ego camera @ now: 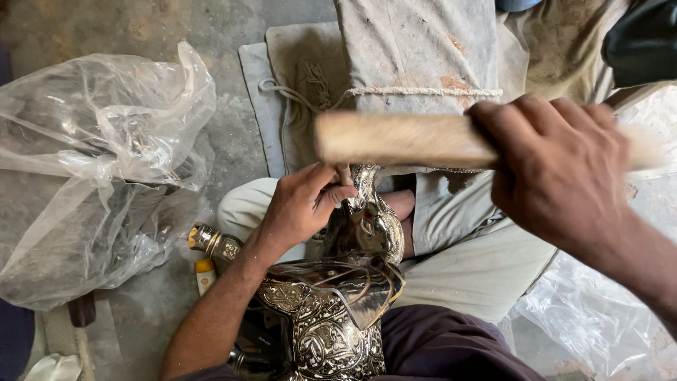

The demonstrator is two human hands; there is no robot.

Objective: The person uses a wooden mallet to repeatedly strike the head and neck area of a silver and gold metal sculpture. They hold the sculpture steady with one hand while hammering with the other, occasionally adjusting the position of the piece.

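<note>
Wooden mallet in right hand's closed grip

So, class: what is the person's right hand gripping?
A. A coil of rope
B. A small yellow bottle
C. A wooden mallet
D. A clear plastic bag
C: the right hand is closed round the handle of a wooden mallet, raised above the ornate metal piece that the left hand steadies with a small tool.

Wooden mallet above ornate vessel (silver, black)
</note>
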